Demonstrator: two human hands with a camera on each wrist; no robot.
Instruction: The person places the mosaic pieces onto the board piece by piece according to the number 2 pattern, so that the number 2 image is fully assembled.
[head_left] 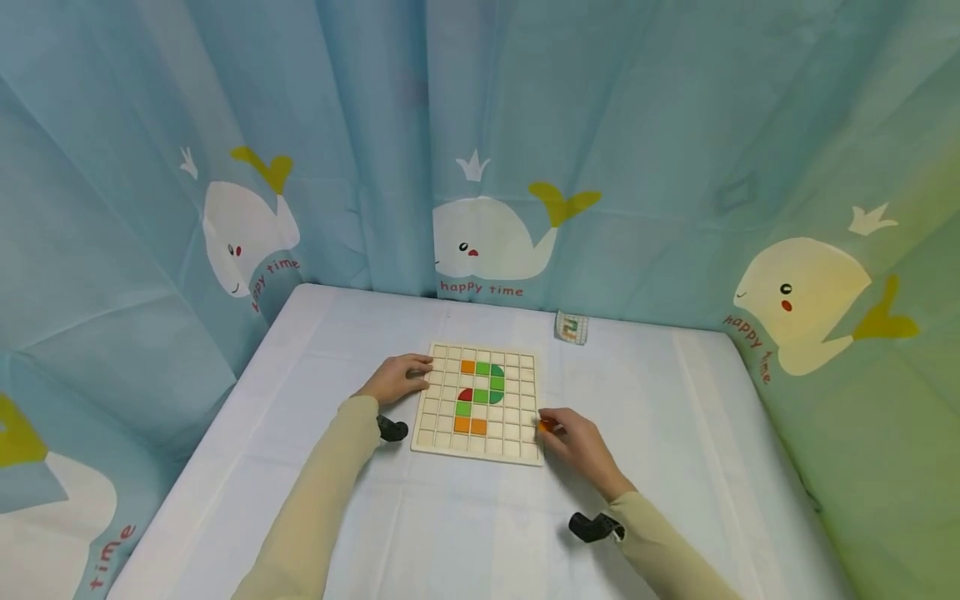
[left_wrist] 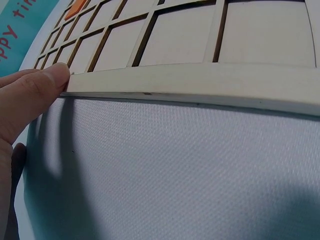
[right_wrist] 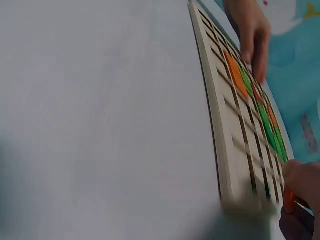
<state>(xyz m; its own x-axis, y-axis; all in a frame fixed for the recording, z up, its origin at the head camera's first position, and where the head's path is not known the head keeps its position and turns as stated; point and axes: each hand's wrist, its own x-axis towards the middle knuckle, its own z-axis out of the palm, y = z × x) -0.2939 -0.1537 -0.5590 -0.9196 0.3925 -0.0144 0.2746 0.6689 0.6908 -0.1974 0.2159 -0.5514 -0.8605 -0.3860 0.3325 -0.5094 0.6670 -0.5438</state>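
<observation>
A square wooden grid board (head_left: 442, 452) lies on the white table. Orange, light green, dark green and red tiles in its cells form a winding shape like a 2. My left hand (head_left: 393, 377) rests at the board's left edge, its fingers stretched toward the rim; in the left wrist view the thumb (left_wrist: 59, 75) touches that rim. Beside the right edge, my right hand (head_left: 585, 443) pinches a small orange tile (right_wrist: 289, 200) between thumb and fingers. Part of that tile is hidden by the fingers.
A small card (head_left: 572, 328) printed with a similar coloured pattern lies behind the board, near the table's back edge. Blue curtains (head_left: 390, 167) with whale prints stand around the table. A black wrist device (head_left: 595, 527) juts out below the right hand.
</observation>
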